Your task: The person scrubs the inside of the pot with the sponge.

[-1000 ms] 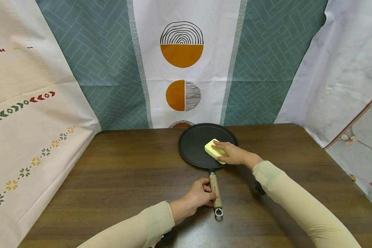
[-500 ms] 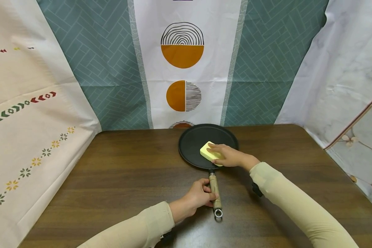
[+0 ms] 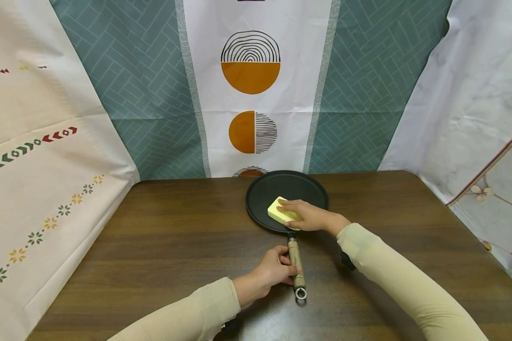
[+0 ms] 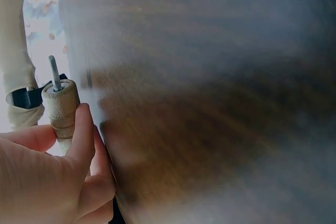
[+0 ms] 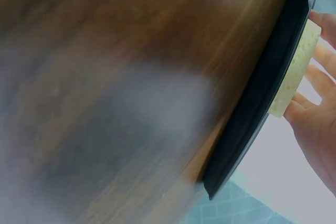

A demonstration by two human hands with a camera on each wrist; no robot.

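A flat black pan [image 3: 298, 183] lies on the wooden table near its back edge, its wooden handle [image 3: 295, 255] pointing toward me. My left hand [image 3: 269, 271] grips that handle from the left, thumb and fingers on either side of it, as the left wrist view also shows around the handle's end [image 4: 62, 109]. On the lower part of the pan is a pale yellow sponge [image 3: 276, 211]. My right hand [image 3: 309, 216] holds the sponge from above, fingers spread over it. Seen edge-on in the right wrist view, the sponge [image 5: 297, 72] sits flat against the pan [image 5: 257, 93].
The brown wooden table [image 3: 175, 237] extends to both sides of the pan. Behind it hangs a patterned curtain [image 3: 153, 94], with a cream cloth [image 3: 38, 189] at the left and a white marbled cloth [image 3: 473, 94] at the right. A metal ring [image 3: 300, 293] ends the handle.
My right hand has slid the sponge leftward and slightly toward me across the pan. The left hand and the handle have stayed in place.
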